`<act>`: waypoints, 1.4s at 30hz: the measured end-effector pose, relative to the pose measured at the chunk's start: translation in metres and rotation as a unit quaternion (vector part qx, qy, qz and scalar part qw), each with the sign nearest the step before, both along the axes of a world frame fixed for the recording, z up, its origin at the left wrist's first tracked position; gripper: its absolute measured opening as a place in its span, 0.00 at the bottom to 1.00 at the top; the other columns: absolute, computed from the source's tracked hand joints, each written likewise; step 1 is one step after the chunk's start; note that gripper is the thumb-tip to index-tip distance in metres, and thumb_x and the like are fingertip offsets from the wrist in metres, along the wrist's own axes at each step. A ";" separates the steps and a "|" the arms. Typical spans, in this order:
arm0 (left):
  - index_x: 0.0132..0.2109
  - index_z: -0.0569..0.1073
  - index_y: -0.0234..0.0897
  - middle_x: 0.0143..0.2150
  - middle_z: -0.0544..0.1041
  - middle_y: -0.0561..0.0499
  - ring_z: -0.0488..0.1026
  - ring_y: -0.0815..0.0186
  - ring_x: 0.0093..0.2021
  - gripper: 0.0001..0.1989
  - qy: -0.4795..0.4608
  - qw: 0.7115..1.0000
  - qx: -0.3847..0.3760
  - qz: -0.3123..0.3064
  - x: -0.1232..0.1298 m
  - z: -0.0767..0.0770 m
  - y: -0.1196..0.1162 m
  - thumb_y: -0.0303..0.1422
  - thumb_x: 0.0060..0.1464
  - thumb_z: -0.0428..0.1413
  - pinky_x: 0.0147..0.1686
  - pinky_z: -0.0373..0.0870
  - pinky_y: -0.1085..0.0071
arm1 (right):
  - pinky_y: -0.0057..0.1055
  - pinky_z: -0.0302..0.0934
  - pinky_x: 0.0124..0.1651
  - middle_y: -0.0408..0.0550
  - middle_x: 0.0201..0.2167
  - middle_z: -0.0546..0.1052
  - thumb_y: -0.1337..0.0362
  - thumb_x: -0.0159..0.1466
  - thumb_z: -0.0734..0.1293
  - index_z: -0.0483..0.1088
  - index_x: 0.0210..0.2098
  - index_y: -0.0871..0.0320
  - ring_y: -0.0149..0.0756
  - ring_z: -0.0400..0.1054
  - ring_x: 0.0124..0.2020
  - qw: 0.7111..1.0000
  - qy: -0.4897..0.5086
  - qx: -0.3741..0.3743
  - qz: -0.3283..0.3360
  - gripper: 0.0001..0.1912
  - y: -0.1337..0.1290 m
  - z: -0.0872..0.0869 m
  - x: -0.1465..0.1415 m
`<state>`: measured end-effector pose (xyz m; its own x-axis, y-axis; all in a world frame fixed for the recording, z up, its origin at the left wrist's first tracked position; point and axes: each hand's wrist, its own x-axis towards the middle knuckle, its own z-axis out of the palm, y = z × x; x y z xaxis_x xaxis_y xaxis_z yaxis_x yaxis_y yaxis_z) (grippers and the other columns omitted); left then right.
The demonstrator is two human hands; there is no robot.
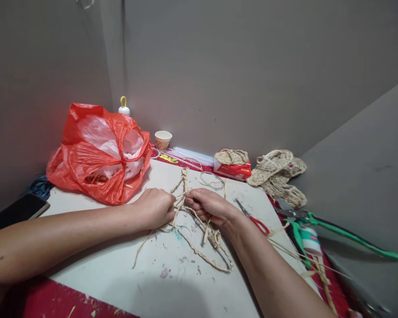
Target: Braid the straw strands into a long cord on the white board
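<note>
Both hands meet over the white board, around a loose frame of twisted straw cord (202, 256). My left hand (156, 208) is closed on straw strands near the cord's upper part, its fingertips turned inward. Close beside it, my right hand (207, 205) pinches straw between thumb and curled fingers. A knotted straw tip (185, 174) points away beyond the hands. The cord loops toward the near side, with a bunched knot (215, 238) below my right hand and a loose strand hanging at the left. The exact crossing of strands between the fingers is partly hidden.
A red plastic bag (99, 154) stands at back left, near a paper cup (163, 139). Red-handled scissors (252, 216) lie right of my right hand. Woven straw pieces (278, 172) and green-handled shears (351, 234) are farther right. A phone (18, 212) lies at left.
</note>
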<state>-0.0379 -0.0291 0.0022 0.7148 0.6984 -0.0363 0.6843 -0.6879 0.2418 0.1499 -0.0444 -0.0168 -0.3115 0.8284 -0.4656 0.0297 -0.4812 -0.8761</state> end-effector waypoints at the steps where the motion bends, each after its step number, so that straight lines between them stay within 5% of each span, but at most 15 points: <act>1: 0.31 0.74 0.36 0.28 0.75 0.44 0.70 0.61 0.27 0.10 0.002 1.000 0.001 0.003 0.000 -0.001 0.001 0.34 0.50 0.49 0.28 0.59 0.69 | 0.18 0.31 0.11 0.32 0.12 0.51 0.64 0.55 0.59 0.56 0.20 0.57 0.20 0.35 0.12 1.000 -0.001 0.001 0.001 0.10 0.000 0.000 0.000; 5: 0.28 0.74 0.36 0.26 0.75 0.47 0.67 0.65 0.25 0.09 -0.007 1.000 -0.026 0.014 -0.011 0.005 0.005 0.28 0.47 0.49 0.25 0.56 0.72 | 0.18 0.31 0.11 0.32 0.12 0.51 0.64 0.55 0.60 0.56 0.19 0.57 0.19 0.35 0.12 1.000 -0.007 0.005 0.003 0.10 -0.001 0.002 -0.001; 10: 0.32 0.73 0.36 0.22 0.71 0.54 0.63 0.72 0.21 0.07 -0.090 0.975 -0.197 0.054 -0.039 0.028 0.016 0.30 0.46 0.51 0.22 0.54 0.76 | 0.18 0.32 0.11 0.31 0.12 0.51 0.63 0.56 0.60 0.56 0.19 0.57 0.19 0.35 0.11 1.000 -0.002 0.002 0.010 0.11 -0.001 0.001 -0.001; 13: 0.32 0.71 0.35 0.22 0.70 0.56 0.63 0.73 0.21 0.07 -0.177 0.947 -0.260 0.069 -0.034 0.033 0.018 0.33 0.47 0.51 0.23 0.55 0.77 | 0.17 0.31 0.11 0.31 0.12 0.50 0.62 0.57 0.61 0.56 0.20 0.57 0.19 0.35 0.11 1.000 0.002 0.001 0.014 0.12 0.000 0.001 -0.001; 19: 0.24 0.70 0.34 0.22 0.67 0.56 0.62 0.72 0.25 0.06 -0.270 0.933 -0.228 0.062 0.003 0.007 0.017 0.30 0.43 0.51 0.26 0.57 0.76 | 0.17 0.32 0.12 0.31 0.12 0.50 0.60 0.57 0.62 0.56 0.20 0.57 0.19 0.35 0.12 1.000 0.004 0.003 0.008 0.14 -0.001 0.002 -0.001; 30: 0.22 0.62 0.37 0.15 0.61 0.60 0.57 0.74 0.16 0.07 -0.280 0.865 -0.400 0.117 0.018 -0.011 0.026 0.30 0.40 0.54 0.17 0.51 0.77 | 0.17 0.31 0.12 0.31 0.12 0.51 0.60 0.58 0.63 0.57 0.20 0.58 0.19 0.35 0.13 1.000 0.016 -0.005 0.014 0.14 -0.001 -0.001 0.002; 42: 0.21 0.63 0.35 0.18 0.61 0.60 0.57 0.76 0.21 0.06 -0.320 0.897 -0.305 0.022 0.017 -0.023 0.036 0.28 0.40 0.53 0.21 0.52 0.78 | 0.17 0.32 0.12 0.31 0.12 0.50 0.58 0.58 0.64 0.57 0.21 0.58 0.19 0.35 0.12 1.000 0.009 -0.004 0.010 0.15 -0.002 0.001 -0.001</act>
